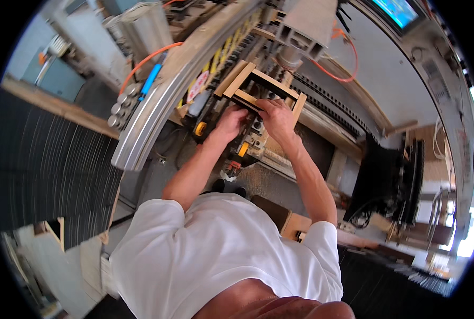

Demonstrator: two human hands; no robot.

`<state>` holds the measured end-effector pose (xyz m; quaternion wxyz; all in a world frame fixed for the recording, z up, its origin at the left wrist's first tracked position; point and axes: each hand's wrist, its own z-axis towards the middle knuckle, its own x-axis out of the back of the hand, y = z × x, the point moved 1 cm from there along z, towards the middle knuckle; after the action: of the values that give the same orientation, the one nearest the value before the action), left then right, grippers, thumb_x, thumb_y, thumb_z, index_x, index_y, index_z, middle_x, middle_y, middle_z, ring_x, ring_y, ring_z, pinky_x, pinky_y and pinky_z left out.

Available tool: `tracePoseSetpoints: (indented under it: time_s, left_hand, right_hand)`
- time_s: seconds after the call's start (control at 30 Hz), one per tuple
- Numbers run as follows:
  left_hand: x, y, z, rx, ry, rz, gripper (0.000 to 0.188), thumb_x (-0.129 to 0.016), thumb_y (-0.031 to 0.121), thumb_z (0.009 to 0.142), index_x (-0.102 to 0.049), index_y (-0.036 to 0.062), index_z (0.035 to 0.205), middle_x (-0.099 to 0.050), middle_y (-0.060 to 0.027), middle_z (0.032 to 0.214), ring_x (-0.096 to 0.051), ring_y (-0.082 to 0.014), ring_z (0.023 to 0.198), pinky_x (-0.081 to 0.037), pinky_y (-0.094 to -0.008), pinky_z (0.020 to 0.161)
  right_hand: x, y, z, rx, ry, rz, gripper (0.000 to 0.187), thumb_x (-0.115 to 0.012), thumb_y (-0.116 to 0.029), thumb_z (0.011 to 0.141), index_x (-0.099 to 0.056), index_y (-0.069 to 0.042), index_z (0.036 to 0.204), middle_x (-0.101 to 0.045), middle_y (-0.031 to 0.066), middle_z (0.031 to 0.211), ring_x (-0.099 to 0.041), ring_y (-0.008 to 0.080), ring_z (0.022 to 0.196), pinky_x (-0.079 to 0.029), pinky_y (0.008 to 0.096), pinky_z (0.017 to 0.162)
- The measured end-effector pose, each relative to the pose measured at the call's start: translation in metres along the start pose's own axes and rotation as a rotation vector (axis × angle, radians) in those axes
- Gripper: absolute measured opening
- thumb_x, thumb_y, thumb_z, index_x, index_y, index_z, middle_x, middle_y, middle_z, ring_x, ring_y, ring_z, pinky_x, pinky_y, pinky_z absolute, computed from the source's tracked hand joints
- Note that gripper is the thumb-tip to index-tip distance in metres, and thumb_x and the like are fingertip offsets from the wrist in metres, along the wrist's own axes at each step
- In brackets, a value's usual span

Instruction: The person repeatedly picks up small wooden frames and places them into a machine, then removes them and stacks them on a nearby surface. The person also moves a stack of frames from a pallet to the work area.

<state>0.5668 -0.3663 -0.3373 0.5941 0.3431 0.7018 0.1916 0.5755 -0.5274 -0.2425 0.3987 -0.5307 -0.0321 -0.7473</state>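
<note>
A small rectangular frame of light wood with dark inner edges (pixel 239 80) lies on the machine bed in front of me. My right hand (pixel 277 118) has its fingers closed on the frame's near rail. Beside it, my left hand (pixel 231 122) is just under the near left corner, its fingers curled together. Whatever may be between those fingers is hidden. Below the hands are metal clamp parts with a yellow piece (pixel 243 149). Over the frame's far side stands a metal machine head (pixel 289 56).
A rounded metal guard rail (pixel 157 114) runs along the left, with a blue tool (pixel 151 81) on it. Tall stacks of dark pieces (pixel 51 165) stand further left. An orange hose (pixel 355 58) loops at the right, below a screen (pixel 398 11). Black sheeting (pixel 374 178) hangs at right.
</note>
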Motion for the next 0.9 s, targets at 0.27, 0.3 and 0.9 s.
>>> tracePoseSetpoints:
  time_s: [0.27, 0.3, 0.9]
  left_hand:
    - [0.009, -0.019, -0.004, -0.113, 0.052, -0.153, 0.024, -0.056, 0.015, 0.094, -0.056, 0.0032, 0.115, -0.061, -0.0064, 0.109, -0.058, -0.0178, 0.098, -0.045, -0.0333, 0.089]
    - [0.013, -0.021, -0.01, -0.129, 0.088, -0.117, 0.025, -0.056, 0.015, 0.094, -0.056, 0.0026, 0.116, -0.061, -0.0068, 0.11, -0.058, -0.0173, 0.099, -0.045, -0.0327, 0.089]
    - [0.112, -0.001, -0.314, -0.06, 0.324, 0.065, 0.033, -0.053, 0.011, 0.095, -0.048, 0.0006, 0.125, -0.058, -0.0113, 0.117, -0.053, -0.0236, 0.116, -0.036, -0.0393, 0.106]
  right_hand:
    - [-0.029, 0.002, 0.007, 0.09, -0.03, 0.016, 0.036, -0.067, -0.007, 0.073, -0.064, -0.011, 0.109, -0.067, 0.0102, 0.099, -0.061, 0.0324, 0.091, -0.047, 0.0418, 0.083]
    - [-0.03, 0.002, 0.008, 0.087, -0.028, 0.018, 0.037, -0.067, -0.006, 0.073, -0.064, -0.011, 0.109, -0.067, 0.0108, 0.099, -0.061, 0.0327, 0.092, -0.047, 0.0417, 0.083]
    - [-0.091, 0.04, 0.118, 0.149, -0.026, -0.425, 0.031, -0.06, -0.003, 0.073, -0.06, -0.012, 0.102, -0.068, 0.0085, 0.086, -0.06, 0.0279, 0.091, -0.04, 0.0399, 0.083]
